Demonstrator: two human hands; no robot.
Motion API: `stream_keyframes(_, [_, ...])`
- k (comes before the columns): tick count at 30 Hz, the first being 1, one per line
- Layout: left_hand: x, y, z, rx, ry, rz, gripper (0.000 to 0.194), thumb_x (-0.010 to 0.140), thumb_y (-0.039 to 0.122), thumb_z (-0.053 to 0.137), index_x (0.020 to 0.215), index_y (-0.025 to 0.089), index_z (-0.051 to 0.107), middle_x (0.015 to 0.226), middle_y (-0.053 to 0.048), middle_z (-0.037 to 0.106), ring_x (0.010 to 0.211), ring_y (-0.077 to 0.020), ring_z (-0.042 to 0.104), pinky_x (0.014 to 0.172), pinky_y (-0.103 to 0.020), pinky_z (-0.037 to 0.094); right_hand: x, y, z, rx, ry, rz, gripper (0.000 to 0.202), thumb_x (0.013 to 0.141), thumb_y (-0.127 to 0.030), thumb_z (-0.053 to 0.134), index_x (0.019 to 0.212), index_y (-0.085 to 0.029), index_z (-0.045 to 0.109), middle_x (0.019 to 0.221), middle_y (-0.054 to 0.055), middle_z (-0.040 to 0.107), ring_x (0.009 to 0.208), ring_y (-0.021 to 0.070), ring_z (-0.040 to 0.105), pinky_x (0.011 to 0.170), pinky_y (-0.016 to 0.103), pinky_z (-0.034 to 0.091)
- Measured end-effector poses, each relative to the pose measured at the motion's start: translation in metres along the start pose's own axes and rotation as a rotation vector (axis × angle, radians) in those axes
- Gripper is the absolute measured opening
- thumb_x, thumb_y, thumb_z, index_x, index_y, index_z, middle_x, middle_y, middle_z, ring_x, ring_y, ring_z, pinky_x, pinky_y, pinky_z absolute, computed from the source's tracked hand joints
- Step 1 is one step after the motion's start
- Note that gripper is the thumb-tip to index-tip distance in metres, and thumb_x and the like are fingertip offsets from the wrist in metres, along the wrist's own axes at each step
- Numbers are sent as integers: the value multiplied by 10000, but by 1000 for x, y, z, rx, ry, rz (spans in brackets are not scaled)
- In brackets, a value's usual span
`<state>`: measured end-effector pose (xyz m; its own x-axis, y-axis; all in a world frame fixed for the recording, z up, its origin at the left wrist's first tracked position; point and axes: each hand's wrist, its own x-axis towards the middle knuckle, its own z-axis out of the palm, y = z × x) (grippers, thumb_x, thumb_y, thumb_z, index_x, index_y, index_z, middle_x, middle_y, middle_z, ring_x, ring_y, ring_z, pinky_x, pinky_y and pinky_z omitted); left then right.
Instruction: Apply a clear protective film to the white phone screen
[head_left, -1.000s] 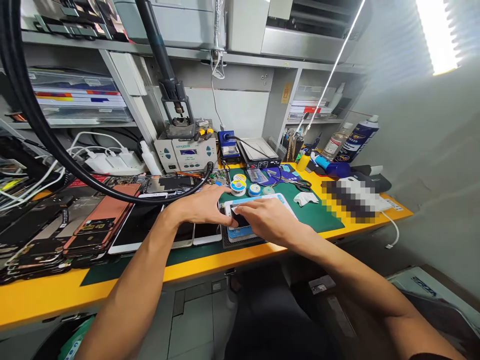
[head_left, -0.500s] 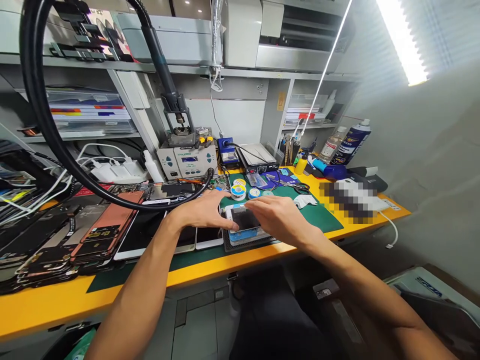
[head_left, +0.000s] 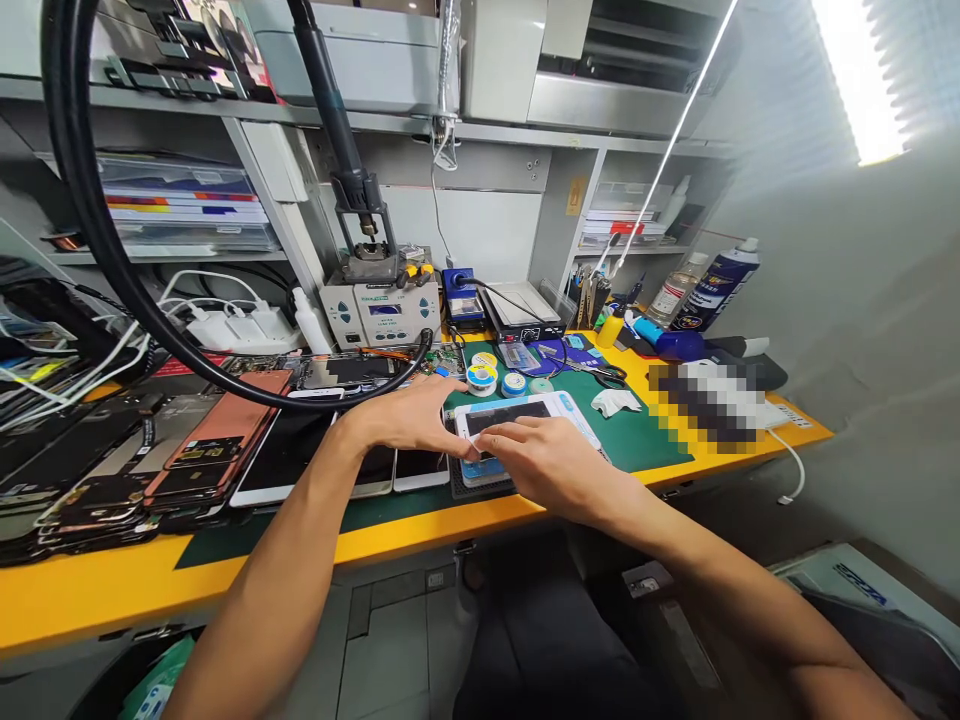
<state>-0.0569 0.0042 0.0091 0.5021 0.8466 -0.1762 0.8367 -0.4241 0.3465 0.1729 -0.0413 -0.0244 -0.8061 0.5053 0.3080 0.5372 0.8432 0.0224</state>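
Observation:
A white-framed smartphone (head_left: pixel 556 404) with a dark screen lies on a light-blue and clear piece, above a black textured pad on the green mat. Around its left end, my left hand (head_left: pixel 412 418) has the thumb at the near corner and the fingers at the far side, gripping it. My right hand (head_left: pixel 551 455) bends over the phone's near side, fingers curled together near my left thumb. Its fingertips cover part of the screen, and what they pinch, if anything, is hidden.
Left of the phone lie several tablets and phone parts (head_left: pixel 281 445). Behind are solder spools (head_left: pixel 481 376), a hot-air station (head_left: pixel 382 312) and tweezers or scissors (head_left: pixel 606 374). A thick black hose (head_left: pixel 71 200) loops over the left. White tissue (head_left: pixel 616 402) lies to the right.
My right hand has slid left and nearer, its fingers now curled at the phone's near-left side. The phone's right end has come into view. My left hand keeps its place.

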Motion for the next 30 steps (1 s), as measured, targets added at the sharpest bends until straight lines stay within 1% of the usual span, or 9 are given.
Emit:
stream_keyframes(3, [2, -1, 1, -9, 3, 14, 946, 642, 727, 712, 1445, 261, 530, 1434, -112, 593, 1356, -394, 507, 1095, -462, 435, 10, 0, -2, 11, -56, 16, 331, 913, -11, 500, 1133, -164, 694, 1120, 81, 775, 929, 191, 729, 785, 292, 487])
stream_keyframes(8, [3, 2, 0, -19, 3, 58, 736, 654, 649, 752, 1290, 296, 635, 1337, -64, 659, 1238, -360, 603, 1049, -428, 473, 30, -2, -9, -46, -137, 86, 192, 932, -75, 529, 984, -173, 686, 989, 67, 784, 807, 190, 719, 642, 288, 423])
stream_keyframes(11, [2, 3, -1, -7, 1, 55, 737, 648, 700, 746, 1249, 284, 656, 1305, -65, 674, 1244, -365, 598, 1056, -432, 472, 36, 1, -7, -60, -75, 124, 167, 932, -105, 554, 941, -194, 696, 959, 62, 795, 781, 197, 719, 606, 282, 412])
stream_keyframes(14, [2, 1, 0, 4, 8, 33, 869, 640, 758, 728, 1349, 270, 608, 1373, -91, 638, 1316, -382, 545, 1105, -465, 437, 33, 15, -4, -42, 35, 167, 196, 929, -94, 561, 963, -193, 726, 968, 66, 800, 820, 201, 733, 656, 270, 460])
stream_keyframes(18, [2, -6, 2, -1, 8, 30, 1092, 640, 832, 687, 1515, 218, 464, 1513, -139, 530, 1405, -381, 464, 1165, -473, 383, 9, 45, -12, -12, 174, 275, 232, 1005, -160, 530, 1077, -193, 748, 1050, 75, 802, 918, 185, 753, 783, 254, 517])
stream_keyframes(21, [4, -5, 6, -19, 32, 48, 1083, 687, 849, 641, 1528, 195, 443, 1529, -148, 509, 1416, -359, 455, 1177, -450, 373, -20, 59, -25, 41, 272, 332, 192, 1001, -208, 585, 1057, -176, 765, 1046, 75, 809, 906, 177, 765, 796, 245, 543])
stream_keyframes(24, [10, 4, 16, -33, 131, 48, 999, 779, 850, 538, 1495, 158, 459, 1506, -184, 502, 1415, -366, 428, 1170, -475, 366, -49, 56, -28, 130, 359, 304, 136, 965, -191, 643, 1001, -178, 773, 960, 55, 817, 795, 162, 762, 729, 240, 561])
stream_keyframes(27, [20, 15, 30, -36, 256, 58, 912, 842, 807, 493, 1463, 140, 460, 1499, -193, 478, 1423, -367, 378, 1183, -495, 328, -69, 44, -21, 113, 365, 214, 168, 974, -144, 611, 1051, -171, 758, 1005, 63, 813, 864, 174, 768, 777, 261, 586])
stream_keyframes(30, [29, 21, 42, -32, 315, 81, 874, 848, 783, 511, 1457, 160, 452, 1502, -177, 462, 1433, -360, 352, 1201, -503, 293, -77, 34, -13, 44, 335, 168, 236, 962, -75, 571, 1090, -167, 747, 1074, 65, 805, 908, 182, 775, 808, 275, 610])
